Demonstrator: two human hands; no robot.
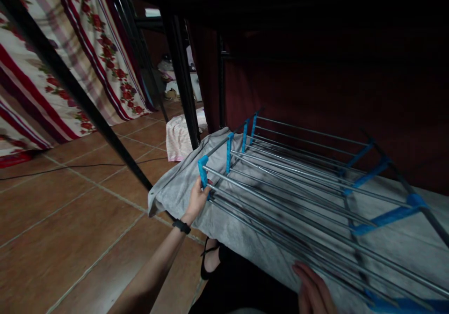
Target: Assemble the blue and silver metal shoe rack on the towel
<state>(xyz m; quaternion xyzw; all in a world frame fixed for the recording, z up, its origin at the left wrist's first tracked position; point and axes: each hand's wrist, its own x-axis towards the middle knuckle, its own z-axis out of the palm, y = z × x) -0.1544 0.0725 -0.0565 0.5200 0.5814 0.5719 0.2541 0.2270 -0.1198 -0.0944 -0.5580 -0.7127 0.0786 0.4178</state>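
A folded metal drying rack (298,178) with blue plastic joints lies flat on a grey blanket (175,187) that covers a low bed. My left hand (198,199), with a black band at the wrist, grips the rack's near-left corner at a blue joint. At the bottom of the view my right hand (312,290) rests on the rack's near rods, fingers laid over them; only part of the hand shows.
The bed sits under a dark upper bunk with black metal posts (182,80). Floral red-and-white curtains (52,61) hang at the left. Brown floor tiles (70,201) spread to the left, with a thin cable and a pink cloth bundle (178,136) by the post.
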